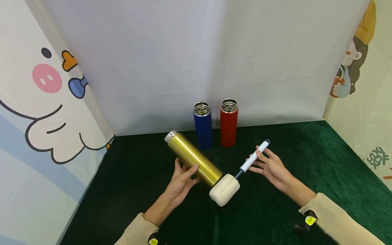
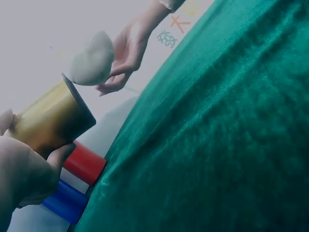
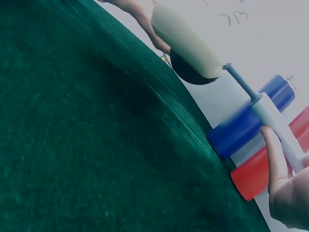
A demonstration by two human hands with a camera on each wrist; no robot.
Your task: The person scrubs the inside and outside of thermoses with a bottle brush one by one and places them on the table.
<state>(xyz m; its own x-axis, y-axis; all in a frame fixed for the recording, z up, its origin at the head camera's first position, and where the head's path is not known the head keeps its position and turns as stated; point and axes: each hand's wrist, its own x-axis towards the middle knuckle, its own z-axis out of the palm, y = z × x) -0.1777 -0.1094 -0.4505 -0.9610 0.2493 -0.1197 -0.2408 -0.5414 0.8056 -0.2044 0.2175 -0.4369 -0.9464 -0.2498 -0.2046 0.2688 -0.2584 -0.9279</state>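
Observation:
A gold bottle (image 1: 194,157) is held tilted above the cloth by my left hand (image 1: 179,185), fingers and thumb around its lower half. Its silver neck (image 1: 170,135) points up and left, its base down and right. My right hand (image 1: 274,170) grips the white handle (image 1: 255,156) of a sponge bottle brush. The brush's white sponge head (image 1: 225,190) overlaps the bottle's dark base (image 3: 189,72) in the head and right wrist views. Whether sponge and base touch, I cannot tell. In the left wrist view, the sponge (image 2: 91,60) appears just beyond the base's rim.
Behind the hands, a blue bottle (image 1: 203,131) and a red bottle (image 1: 229,127) stand upright and uncapped, side by side. Dark green cloth (image 1: 306,146) covers the table. A pale curtain (image 1: 153,61) hangs behind, with printed cartoon panels (image 1: 46,112) at both sides.

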